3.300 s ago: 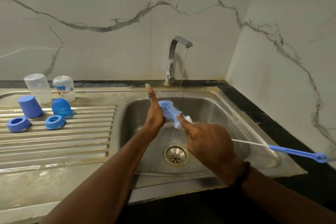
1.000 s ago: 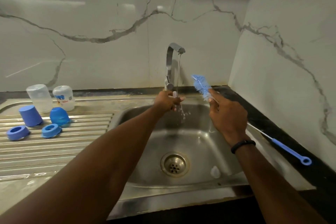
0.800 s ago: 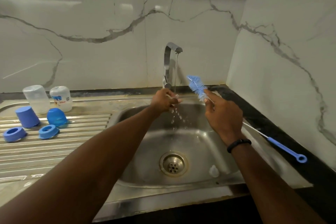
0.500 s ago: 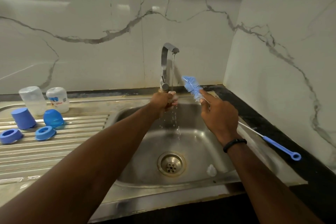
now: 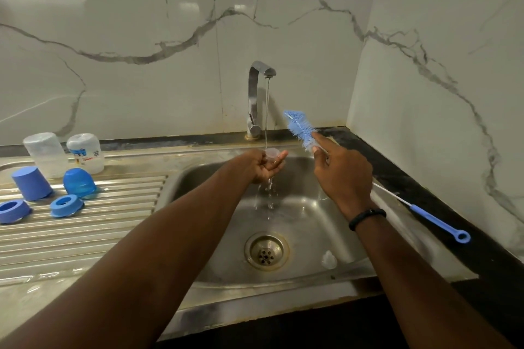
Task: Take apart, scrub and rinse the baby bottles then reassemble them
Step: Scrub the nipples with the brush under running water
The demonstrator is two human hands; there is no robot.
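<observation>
My left hand (image 5: 262, 166) holds a small clear teat (image 5: 272, 153) under the running water from the tap (image 5: 256, 99). My right hand (image 5: 341, 176) grips the blue bottle brush (image 5: 300, 129) by its wire just below the bristles, head raised to the right of the stream. A second clear teat (image 5: 329, 259) lies in the sink basin (image 5: 297, 224) right of the drain. On the drainboard (image 5: 85, 232) stand two upturned clear bottles (image 5: 45, 154) (image 5: 86, 153), two blue caps (image 5: 32, 183) (image 5: 79, 183) and two blue collar rings (image 5: 14, 211) (image 5: 66, 205).
The drain (image 5: 266, 252) sits in the middle of the basin. A black counter strip (image 5: 425, 198) runs along the right, under the brush's blue handle (image 5: 436, 225). Marble walls close in behind and on the right.
The left hand has moved from scrubbing the brush head to holding a teat under the tap. The right hand has lifted the brush up and to the right of the stream.
</observation>
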